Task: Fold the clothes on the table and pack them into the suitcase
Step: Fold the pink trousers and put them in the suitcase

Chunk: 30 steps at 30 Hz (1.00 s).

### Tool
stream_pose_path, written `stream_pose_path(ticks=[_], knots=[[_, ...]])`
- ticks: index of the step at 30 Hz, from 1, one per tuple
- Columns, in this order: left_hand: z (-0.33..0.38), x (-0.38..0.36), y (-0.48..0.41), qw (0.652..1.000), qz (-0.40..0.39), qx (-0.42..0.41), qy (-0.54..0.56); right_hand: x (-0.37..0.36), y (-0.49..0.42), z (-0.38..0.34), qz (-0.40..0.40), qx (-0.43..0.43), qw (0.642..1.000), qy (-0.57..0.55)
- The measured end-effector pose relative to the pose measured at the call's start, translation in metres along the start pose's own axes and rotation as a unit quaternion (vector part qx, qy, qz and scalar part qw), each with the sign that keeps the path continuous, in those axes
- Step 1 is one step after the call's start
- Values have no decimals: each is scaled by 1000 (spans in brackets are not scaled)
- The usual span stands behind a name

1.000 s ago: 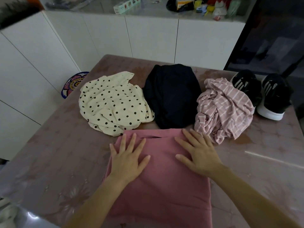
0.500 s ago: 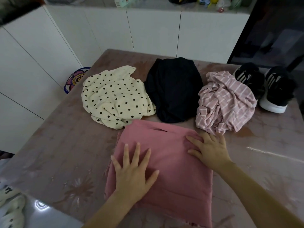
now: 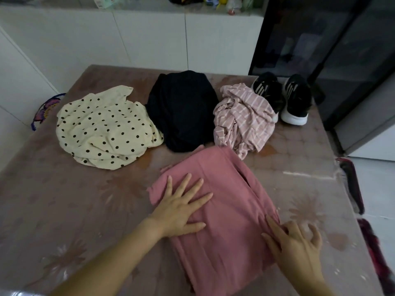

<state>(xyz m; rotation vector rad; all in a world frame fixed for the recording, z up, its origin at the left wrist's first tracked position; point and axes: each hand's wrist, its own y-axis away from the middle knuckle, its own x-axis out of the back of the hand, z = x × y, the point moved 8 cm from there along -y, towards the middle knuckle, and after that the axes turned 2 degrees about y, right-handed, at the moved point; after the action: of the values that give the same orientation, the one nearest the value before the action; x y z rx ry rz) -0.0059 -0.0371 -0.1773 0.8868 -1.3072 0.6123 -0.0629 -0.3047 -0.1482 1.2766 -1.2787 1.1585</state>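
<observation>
Pink folded cloth (image 3: 226, 189) lies on the table (image 3: 81, 199) under my left hand (image 3: 181, 210), fingers spread flat, while my right hand (image 3: 297, 251) (fingers loose and straight) touches its right edge.

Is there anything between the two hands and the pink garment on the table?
Nothing visible stands between them. The left hand lies flat on the pink garment, and the right hand touches the garment's right edge with straight fingers.
</observation>
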Motion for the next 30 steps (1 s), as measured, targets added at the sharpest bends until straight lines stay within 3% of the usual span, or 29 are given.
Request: stream_pose_path(ticks=[4, 8, 11, 14, 17, 23, 26, 30], knots=[[3, 7, -25, 992, 1, -122, -28, 2, 43, 1, 27, -8, 999, -15], [4, 10, -24, 989, -13, -143, -41, 1, 49, 5, 18, 62, 998, -6], [30, 13, 2, 981, -30, -186, -41, 5, 43, 15, 3, 173, 985, 29], [64, 4, 46, 971, -38, -237, -24, 0, 45, 6, -52, 345, 934, 73], [83, -10, 80, 962, -69, -262, -38, -10, 41, -1, -115, 432, 889, 97], [83, -21, 88, 967, -94, -236, -12, -17, 16, -4, -167, 449, 874, 82], [78, -24, 88, 969, -126, -207, -55, -6, 9, -8, -147, 428, 891, 16], [70, -19, 94, 973, -82, -205, 70, 5, 8, -3, -155, 372, 914, -57]])
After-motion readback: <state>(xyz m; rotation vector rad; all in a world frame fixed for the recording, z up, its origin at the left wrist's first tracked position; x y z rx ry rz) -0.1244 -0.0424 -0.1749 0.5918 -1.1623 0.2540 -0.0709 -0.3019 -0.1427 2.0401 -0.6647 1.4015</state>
